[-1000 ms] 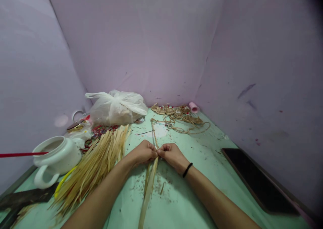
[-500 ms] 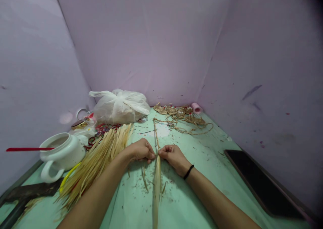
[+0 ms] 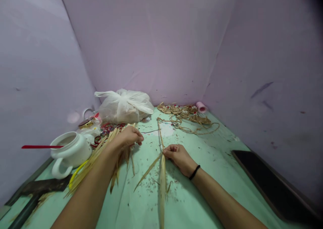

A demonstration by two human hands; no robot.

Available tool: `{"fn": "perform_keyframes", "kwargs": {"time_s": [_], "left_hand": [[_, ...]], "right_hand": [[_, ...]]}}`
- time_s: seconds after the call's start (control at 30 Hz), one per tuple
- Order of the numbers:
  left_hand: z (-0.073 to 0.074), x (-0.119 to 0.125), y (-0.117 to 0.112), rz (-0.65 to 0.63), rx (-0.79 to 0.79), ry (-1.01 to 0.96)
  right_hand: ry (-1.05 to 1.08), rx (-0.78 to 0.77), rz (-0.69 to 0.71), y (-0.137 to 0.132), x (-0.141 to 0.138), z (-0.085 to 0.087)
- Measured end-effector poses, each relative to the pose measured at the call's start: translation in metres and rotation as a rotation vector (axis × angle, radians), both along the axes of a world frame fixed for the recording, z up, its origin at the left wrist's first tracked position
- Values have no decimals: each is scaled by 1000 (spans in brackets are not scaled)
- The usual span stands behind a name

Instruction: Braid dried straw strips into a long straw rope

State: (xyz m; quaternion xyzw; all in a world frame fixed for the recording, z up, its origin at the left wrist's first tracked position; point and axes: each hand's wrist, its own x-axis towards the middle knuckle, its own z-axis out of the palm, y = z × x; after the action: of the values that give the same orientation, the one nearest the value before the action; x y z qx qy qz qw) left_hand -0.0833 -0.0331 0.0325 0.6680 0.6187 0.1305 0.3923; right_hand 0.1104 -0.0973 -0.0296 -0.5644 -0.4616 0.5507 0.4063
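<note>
My right hand (image 3: 180,159), with a black band at the wrist, pinches a thin twisted straw cord (image 3: 160,134) where it runs into flat pale straw strips (image 3: 163,192). One loose strip (image 3: 148,171) slants out to the left from that pinch. The cord stretches away from me up the table. My left hand (image 3: 130,137) is over the far end of a bundle of dry straw strips (image 3: 94,166), fingers loosely bent and somewhat apart. Its thumb is hidden, and I see nothing clearly held in it.
On the left stand a white mug (image 3: 72,151) with a red stick (image 3: 41,147) and a dark-bladed tool (image 3: 45,186). A white plastic bag (image 3: 124,106), straw ornaments (image 3: 185,111) and a pink spool (image 3: 201,107) lie at the back. A dark tablet-like slab (image 3: 272,185) lies right.
My left hand has left the cord and moved left and away over the straw bundle. One strip now slants left from the cord. My right hand keeps its pinch; the view has shifted slightly.
</note>
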Motion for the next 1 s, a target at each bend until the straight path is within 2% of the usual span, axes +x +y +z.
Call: {"fn": "perform_keyframes", "kwargs": {"time_s": [0.07,0.13,0.27,0.4,0.47,0.53,0.63,0.77,0.87,1.0], "left_hand": [[7,-17,6,109,126,124],[11,-32,9,180,189,262],[2,-38,12,175,160,415],[-14,-27,13,99,43,500],[-15,-26,13,44,10,518],[-10,-27,10,-20,13,464],[8,-31,0,-164,-14,276],[25,-29,-14,-366,-181,196],[25,-25,-15,-428,-284,243],[18,-16,-11,-428,-122,233]], "right_hand": [[2,-3,1,0,0,1],[-4,-6,5,-1,0,1],[-9,10,16,0,-1,0],[4,8,10,1,0,-2],[-1,4,10,1,0,-2],[-9,5,13,1,1,-2],[-12,6,12,1,1,-1],[-15,-2,7,0,0,1],[-11,-5,5,0,0,2],[-7,-4,5,0,1,1]]}}
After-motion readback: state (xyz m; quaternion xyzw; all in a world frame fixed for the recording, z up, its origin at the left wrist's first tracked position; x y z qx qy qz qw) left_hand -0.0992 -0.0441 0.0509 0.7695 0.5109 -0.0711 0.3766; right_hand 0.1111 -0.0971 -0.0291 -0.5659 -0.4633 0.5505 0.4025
